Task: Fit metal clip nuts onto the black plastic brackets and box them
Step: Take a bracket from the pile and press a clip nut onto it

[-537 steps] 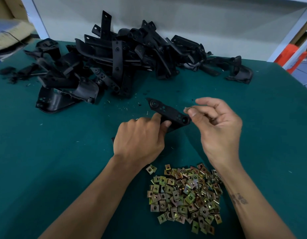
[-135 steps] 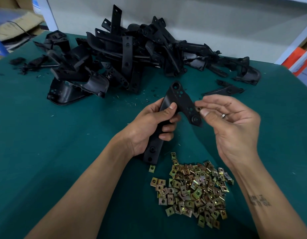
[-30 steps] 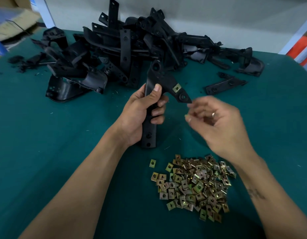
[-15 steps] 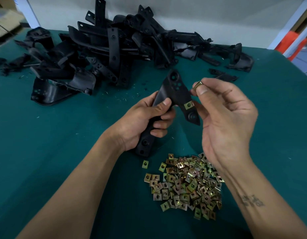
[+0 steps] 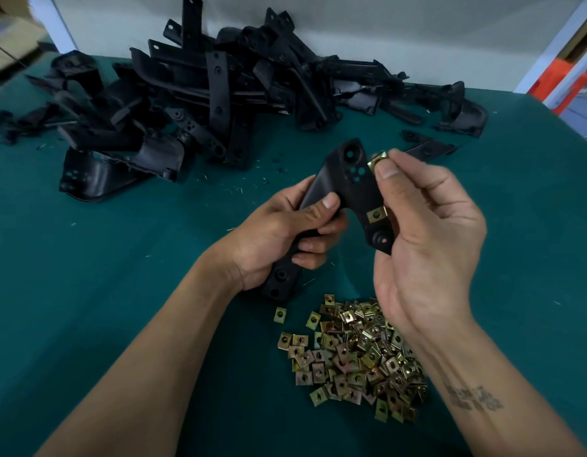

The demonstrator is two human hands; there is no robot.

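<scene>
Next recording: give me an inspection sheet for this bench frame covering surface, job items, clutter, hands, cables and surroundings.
Surface: green table cover, flecked with small shavings near the pile.
Job's things: black bracket held up, one fitted clip nut on its lower arm; second clip nut at its upper edge; loose clip nuts heap nearest the person; bracket pile at the back. No box seen.
Clutter: black scraps far left.
Hands: left hand grips the bracket's stem; right hand pinches the second clip nut.
Cables: nothing seen.
Surroundings: pale wall behind; orange object far right.
</scene>
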